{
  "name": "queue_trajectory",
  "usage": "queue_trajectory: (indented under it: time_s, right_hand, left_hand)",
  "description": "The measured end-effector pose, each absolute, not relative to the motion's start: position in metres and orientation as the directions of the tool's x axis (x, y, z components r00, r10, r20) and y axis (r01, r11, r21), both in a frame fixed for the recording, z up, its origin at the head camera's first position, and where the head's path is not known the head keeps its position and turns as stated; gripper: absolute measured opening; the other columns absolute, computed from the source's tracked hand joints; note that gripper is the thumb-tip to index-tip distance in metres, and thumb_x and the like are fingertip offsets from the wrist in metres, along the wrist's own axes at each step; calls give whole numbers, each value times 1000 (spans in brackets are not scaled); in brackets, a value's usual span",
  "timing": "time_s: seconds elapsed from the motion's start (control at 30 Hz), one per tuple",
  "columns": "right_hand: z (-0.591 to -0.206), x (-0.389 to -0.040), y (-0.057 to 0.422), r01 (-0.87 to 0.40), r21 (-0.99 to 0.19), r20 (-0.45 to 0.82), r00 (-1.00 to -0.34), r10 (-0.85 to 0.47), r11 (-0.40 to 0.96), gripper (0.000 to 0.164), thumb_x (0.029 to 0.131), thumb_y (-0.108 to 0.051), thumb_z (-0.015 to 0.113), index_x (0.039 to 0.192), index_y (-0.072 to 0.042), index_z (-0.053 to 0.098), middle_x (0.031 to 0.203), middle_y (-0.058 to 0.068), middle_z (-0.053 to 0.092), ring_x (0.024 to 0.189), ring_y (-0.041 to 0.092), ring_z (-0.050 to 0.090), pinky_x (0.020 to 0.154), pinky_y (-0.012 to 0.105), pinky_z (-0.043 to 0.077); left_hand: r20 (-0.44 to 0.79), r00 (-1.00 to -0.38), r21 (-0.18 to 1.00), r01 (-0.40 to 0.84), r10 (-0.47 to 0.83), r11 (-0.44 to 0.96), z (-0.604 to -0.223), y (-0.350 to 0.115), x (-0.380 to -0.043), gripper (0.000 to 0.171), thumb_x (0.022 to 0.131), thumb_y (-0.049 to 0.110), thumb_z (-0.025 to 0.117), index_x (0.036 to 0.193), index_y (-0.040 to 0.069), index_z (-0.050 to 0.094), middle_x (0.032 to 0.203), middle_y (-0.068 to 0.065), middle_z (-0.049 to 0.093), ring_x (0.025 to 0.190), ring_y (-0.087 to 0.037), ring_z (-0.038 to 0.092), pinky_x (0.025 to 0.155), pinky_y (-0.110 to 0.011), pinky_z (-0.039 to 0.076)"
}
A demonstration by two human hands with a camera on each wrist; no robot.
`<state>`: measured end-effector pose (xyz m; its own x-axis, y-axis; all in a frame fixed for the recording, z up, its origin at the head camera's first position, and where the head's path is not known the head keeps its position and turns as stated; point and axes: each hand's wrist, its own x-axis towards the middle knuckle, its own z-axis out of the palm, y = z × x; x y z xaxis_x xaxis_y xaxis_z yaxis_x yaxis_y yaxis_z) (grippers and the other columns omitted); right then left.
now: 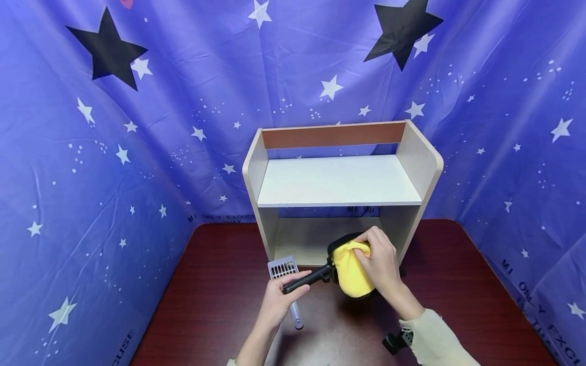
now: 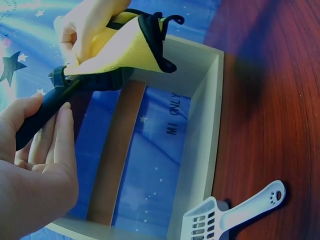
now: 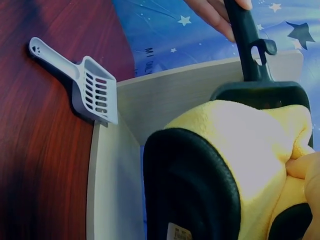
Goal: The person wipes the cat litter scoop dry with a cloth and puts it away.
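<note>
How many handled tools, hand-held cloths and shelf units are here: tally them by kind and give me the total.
Handled tools: 2 (black pan-like tool in the left hand, grey slotted scoop)
Hand-held cloths: 1 (yellow cloth with black parts, pinched by the right hand)
Shelf units: 1 (pale shelf unit)
Total: 4

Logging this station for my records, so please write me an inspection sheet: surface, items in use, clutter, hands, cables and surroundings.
Surface: dark red wood-grain table, shiny near the front.
Items in use: black pan and yellow-and-black cloth piece, both held above the table.
Clutter: grey slotted scoop, unheld, lying on the table near the shelf's front.
Hands: left hand grips the pan's handle; right hand pinches the cloth.
Cables: nothing seen.
Surroundings: two-level open shelf standing on the table; blue star-patterned curtain behind and at both sides.
</note>
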<state>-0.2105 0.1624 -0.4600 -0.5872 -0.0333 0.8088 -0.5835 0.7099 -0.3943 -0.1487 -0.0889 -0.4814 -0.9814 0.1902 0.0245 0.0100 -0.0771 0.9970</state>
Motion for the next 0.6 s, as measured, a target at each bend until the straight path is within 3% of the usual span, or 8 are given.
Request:
queue_trajectory:
  time_s: [0.33, 0.6]
  right_hand:
    - [-461, -215, 169, -569, -395, 820, -572, -2, 721, 28, 66, 10, 79, 83, -6, 63, 81, 5, 61, 76, 18, 56, 67, 27, 46]
    - [-462, -214, 175, -557, -393, 822, -570, 8, 731, 29, 65, 12, 79, 82, -5, 64, 80, 6, 62, 74, 16, 55, 66, 23, 43]
  left_hand:
    - [55, -983, 998, 49, 177, -37, -483, -95, -149, 39, 85, 4, 75, 121, -7, 67, 121, -25, 69, 90, 0, 64, 79, -13, 52]
    - [57, -981, 998, 48, 187, -49, -486, -98, -149, 40, 86, 6, 76, 122, -9, 66, 122, -25, 68, 96, -2, 66, 81, -14, 53]
